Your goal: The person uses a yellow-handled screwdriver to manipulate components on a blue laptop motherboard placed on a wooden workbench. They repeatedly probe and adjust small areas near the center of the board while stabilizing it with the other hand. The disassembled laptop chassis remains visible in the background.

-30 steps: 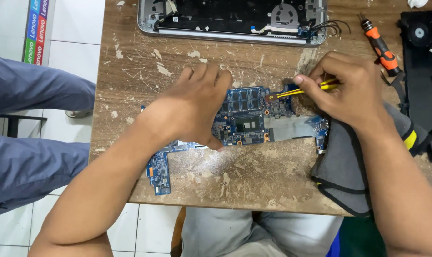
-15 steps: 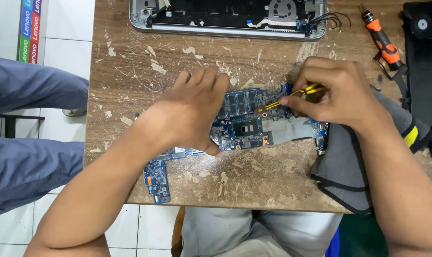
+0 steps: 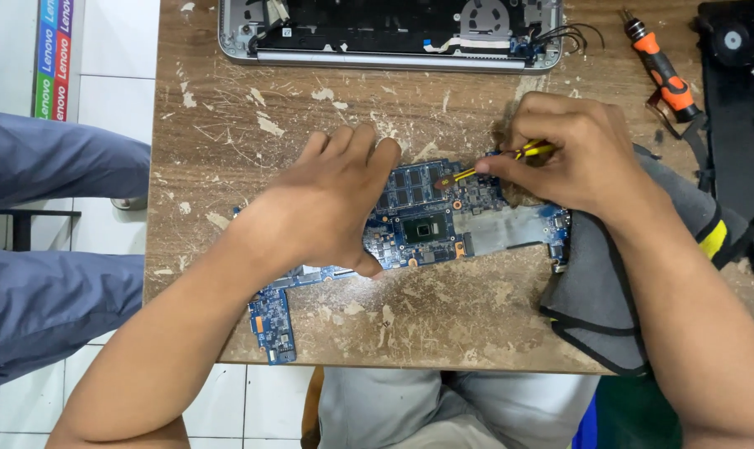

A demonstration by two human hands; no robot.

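Left hand [image 3: 331, 208] flat, fingers together, pressing on blue circuit board [image 3: 431, 220] at table [image 3: 227, 125] centre. Right hand [image 3: 572, 154] pinching yellow tool [image 3: 497, 162], tip touching board's upper part. Grey cloth [image 3: 610, 291] right of board, under right forearm. Open laptop shell [image 3: 389, 29] beyond board, along far table edge. Orange screwdriver [image 3: 664, 75] far right of board. Bare scratched wood left of board. Someone's blue-clad legs [image 3: 53, 241] past left table edge.

Head camera, looking straight down

It sits close above the worn wooden table [image 3: 227, 116], both forearms entering from the bottom edge.
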